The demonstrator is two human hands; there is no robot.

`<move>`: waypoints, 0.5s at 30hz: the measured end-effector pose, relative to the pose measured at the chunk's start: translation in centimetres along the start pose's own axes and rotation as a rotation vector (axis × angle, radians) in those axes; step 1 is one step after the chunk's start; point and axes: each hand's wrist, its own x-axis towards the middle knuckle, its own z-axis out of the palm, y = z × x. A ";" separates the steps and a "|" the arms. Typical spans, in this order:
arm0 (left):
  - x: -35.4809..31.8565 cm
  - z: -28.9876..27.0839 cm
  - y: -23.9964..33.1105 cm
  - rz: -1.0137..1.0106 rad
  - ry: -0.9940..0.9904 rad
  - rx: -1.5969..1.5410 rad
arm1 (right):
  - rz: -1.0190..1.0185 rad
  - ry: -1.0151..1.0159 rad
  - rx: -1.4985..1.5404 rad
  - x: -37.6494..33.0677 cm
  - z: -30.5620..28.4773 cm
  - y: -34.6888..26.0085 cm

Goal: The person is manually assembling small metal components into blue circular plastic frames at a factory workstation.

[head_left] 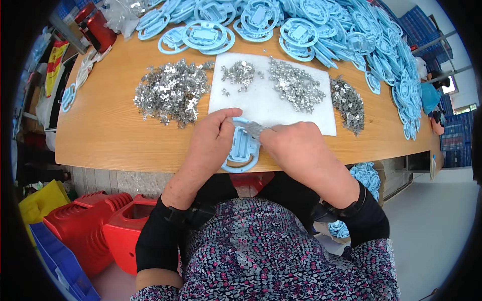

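At the table's near edge, my left hand (208,140) grips the left side of a light blue oval plastic frame (243,145), its thumb lying across the top. My right hand (296,145) is closed in a fist at the frame's upper right. From its fingertips a small grey metallic thing (255,129) reaches over the frame; blur hides its exact kind. Just beyond my hands lies a white sheet (251,107) bearing a small heap of metal pieces (240,73) and a larger heap of shiny metal pieces (297,85).
More metal pieces are heaped left (173,90) and right (347,104) of the sheet. A big pile of blue plastic frames (321,25) covers the table's far and right side. A red flask (94,27) stands far left. Red plastic stools (88,226) sit below on the left.
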 end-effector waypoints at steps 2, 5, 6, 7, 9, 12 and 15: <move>-0.3 -0.1 0.3 -0.068 -0.034 -0.061 | 0.169 -0.002 0.148 -1.0 0.1 0.2; -1.1 0.5 1.1 -0.116 -0.123 -0.376 | 0.376 0.176 0.691 -2.3 4.0 0.6; -1.5 0.8 1.6 -0.108 -0.126 -0.453 | 0.394 0.366 1.081 -2.4 5.3 0.6; -1.7 1.0 2.0 -0.099 -0.131 -0.531 | 0.399 0.374 1.082 -2.6 5.8 0.6; -2.1 0.9 2.3 -0.114 -0.158 -0.567 | 0.431 0.274 1.529 -2.5 6.2 0.3; -2.3 0.6 2.9 -0.069 -0.205 -0.439 | 0.451 0.172 1.521 -2.9 4.6 0.9; -2.3 0.1 4.0 0.104 -0.239 -0.008 | 0.395 0.202 1.337 -3.4 5.1 1.5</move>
